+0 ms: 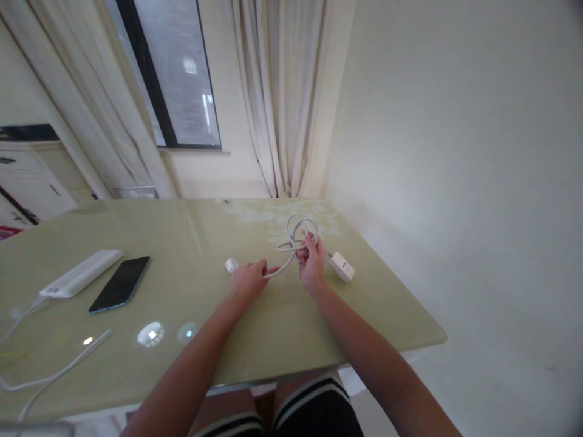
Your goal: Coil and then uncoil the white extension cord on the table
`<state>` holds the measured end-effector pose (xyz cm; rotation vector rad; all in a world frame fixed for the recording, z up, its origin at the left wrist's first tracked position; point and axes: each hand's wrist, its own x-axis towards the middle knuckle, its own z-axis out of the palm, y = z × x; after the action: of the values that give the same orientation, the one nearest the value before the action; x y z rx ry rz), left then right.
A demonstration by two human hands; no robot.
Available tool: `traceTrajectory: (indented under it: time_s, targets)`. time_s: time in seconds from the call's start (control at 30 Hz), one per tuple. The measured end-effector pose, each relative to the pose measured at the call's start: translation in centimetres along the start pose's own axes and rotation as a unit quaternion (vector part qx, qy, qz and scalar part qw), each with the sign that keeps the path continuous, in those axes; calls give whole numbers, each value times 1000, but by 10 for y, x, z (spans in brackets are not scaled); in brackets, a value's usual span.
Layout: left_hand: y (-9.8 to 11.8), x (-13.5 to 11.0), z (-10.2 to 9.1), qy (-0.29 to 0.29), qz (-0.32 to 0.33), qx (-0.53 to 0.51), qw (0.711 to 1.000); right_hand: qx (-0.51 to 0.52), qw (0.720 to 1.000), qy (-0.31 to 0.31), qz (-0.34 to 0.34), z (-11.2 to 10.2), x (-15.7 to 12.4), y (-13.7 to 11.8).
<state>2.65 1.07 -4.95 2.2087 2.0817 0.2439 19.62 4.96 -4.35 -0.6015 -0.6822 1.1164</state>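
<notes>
A white extension cord [285, 267] is looped in loose coils above the table, between my two hands. My left hand [248, 280] is closed around the cord near its plug end, and the white plug [231, 264] sticks out on the left of it. The coils rise from my right hand [312, 264], whose thumb and fingers pinch them together. Just right of that hand lies the cord's white socket block [341, 267], with dark socket holes on its upper face.
On the left of the glossy green table [182, 230] lie a black-screened phone [121, 284] and a long white power strip [82, 273]. A thin white cable [68, 367] bends near the front left edge. A wall [455, 182] borders the table's right side; curtains [282, 91] hang behind.
</notes>
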Motion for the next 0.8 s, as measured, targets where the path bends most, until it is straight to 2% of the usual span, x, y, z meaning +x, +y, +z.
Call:
traceTrajectory:
  time_s: [0.07,0.13,0.2,0.33,0.4,0.47,0.53,0.6,0.7,0.8]
  targets:
    - [14,-4,4,-13,-9,-8,1000,-25,999,-22,13,4,-10,5]
    - [16,-5,6,-26,-24,-7,999,-52,997,-50,12,6,-17,6]
    - [5,-3,6,-37,-63,-8,997,-68,995,-78,-6,7,-21,7]
    - [-32,7,3,-26,-142,-61,988,-86,988,-128,-25,10,-28,11]
    - [-40,11,5,-11,-124,-109,986,-98,984,-151,-18,11,-31,16]
    - [-35,12,11,16,-72,-181,981,-106,981,-164,-13,11,-35,20]
    - [-21,10,21,47,-21,-282,958,-108,980,-166,-7,9,-36,22]
    - [-6,8,29,52,7,-391,919,-97,982,-161,-2,7,-36,22]
    - [5,5,34,54,-9,-523,851,-69,984,-165,12,6,-34,20]
    - [0,5,27,97,-29,-601,793,-61,979,-192,41,8,-33,18]
